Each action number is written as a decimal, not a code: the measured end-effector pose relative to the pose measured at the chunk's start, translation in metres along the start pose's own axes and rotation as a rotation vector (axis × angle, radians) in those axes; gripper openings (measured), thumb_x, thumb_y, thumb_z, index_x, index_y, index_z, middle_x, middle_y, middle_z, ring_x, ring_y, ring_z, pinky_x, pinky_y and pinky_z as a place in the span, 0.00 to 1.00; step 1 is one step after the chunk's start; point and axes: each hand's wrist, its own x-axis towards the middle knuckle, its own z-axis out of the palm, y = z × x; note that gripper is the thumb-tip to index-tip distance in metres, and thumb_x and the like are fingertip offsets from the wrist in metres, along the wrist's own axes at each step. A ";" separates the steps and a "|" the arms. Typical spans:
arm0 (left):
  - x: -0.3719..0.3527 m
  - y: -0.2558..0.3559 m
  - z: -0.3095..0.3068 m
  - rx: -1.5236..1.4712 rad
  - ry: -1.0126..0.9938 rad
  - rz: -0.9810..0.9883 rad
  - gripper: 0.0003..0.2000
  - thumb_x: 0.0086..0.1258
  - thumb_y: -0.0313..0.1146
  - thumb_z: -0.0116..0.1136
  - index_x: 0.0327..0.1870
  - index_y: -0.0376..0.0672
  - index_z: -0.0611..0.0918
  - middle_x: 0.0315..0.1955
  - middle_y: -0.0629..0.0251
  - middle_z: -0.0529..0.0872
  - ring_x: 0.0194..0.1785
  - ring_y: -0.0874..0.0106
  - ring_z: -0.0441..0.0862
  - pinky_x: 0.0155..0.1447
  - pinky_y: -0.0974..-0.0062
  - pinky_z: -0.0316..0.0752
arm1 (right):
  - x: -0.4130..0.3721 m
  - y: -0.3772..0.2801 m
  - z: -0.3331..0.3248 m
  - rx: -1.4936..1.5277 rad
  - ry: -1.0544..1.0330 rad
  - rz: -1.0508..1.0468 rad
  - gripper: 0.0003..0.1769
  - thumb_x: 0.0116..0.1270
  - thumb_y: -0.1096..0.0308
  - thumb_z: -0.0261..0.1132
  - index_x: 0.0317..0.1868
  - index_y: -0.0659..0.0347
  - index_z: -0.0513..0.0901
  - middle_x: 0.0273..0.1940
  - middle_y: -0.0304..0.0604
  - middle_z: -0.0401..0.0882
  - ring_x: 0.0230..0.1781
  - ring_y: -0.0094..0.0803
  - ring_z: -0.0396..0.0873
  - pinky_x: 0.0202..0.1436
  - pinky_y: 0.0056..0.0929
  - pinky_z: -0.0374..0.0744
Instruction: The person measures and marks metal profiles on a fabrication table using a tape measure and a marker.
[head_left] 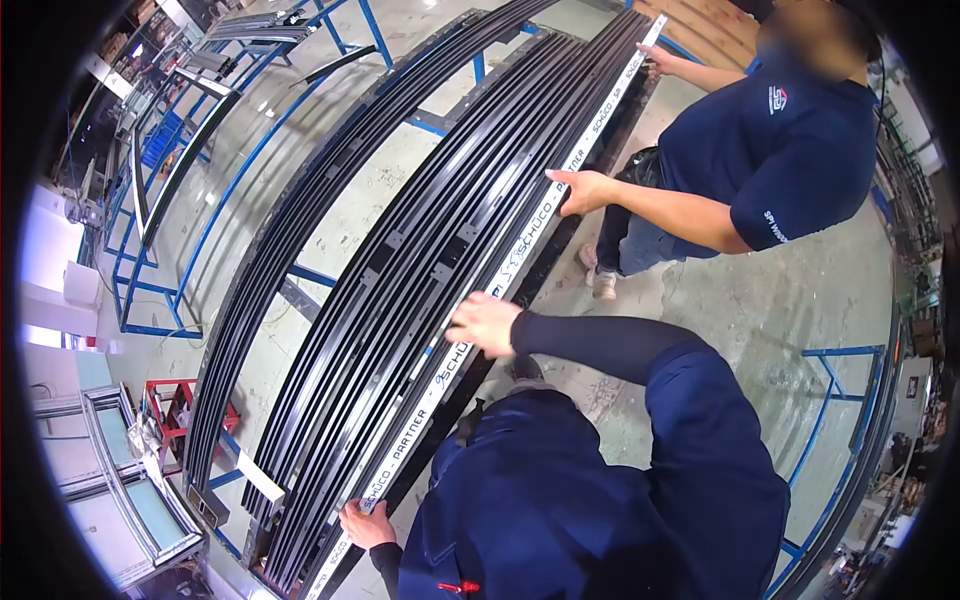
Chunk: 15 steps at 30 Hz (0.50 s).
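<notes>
A long black metal profile [405,441] with white tape printed "SCHÜCO - PARTNER" runs diagonally along the near edge of a stack of dark profiles [400,240]. My left hand [367,523] is closed around its lower part, the thumb over the taped face. Farther up, my right hand [485,323] lies across the same profile, fingers curled over its far edge and slightly blurred. A co-worker at the upper right grips the profile too, with one hand [582,191] at its middle and the other hand [657,60] near its top end.
Another bundle of curved dark profiles [300,210] lies beyond the stack, on a blue rack. Blue metal frames [215,270] stand at the left, near a red stand [180,405]. Window frames [135,480] sit at the lower left. Another blue rack [845,352] is at the right.
</notes>
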 end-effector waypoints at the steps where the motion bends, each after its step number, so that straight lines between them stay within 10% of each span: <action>1: 0.003 0.002 -0.002 -0.003 -0.006 0.002 0.25 0.44 0.36 0.79 0.45 0.45 0.82 0.46 0.60 0.80 0.56 0.55 0.77 0.60 0.55 0.72 | -0.001 0.013 -0.003 -0.067 0.087 0.037 0.16 0.57 0.60 0.72 0.46 0.49 0.81 0.40 0.39 0.79 0.47 0.37 0.80 0.53 0.38 0.72; 15: 0.030 -0.016 -0.020 0.008 -0.106 0.073 0.25 0.48 0.38 0.78 0.51 0.47 0.85 0.53 0.57 0.82 0.59 0.52 0.76 0.63 0.55 0.74 | 0.028 0.016 -0.024 -0.004 -0.236 0.210 0.15 0.48 0.71 0.68 0.40 0.49 0.87 0.30 0.40 0.84 0.39 0.39 0.85 0.51 0.38 0.71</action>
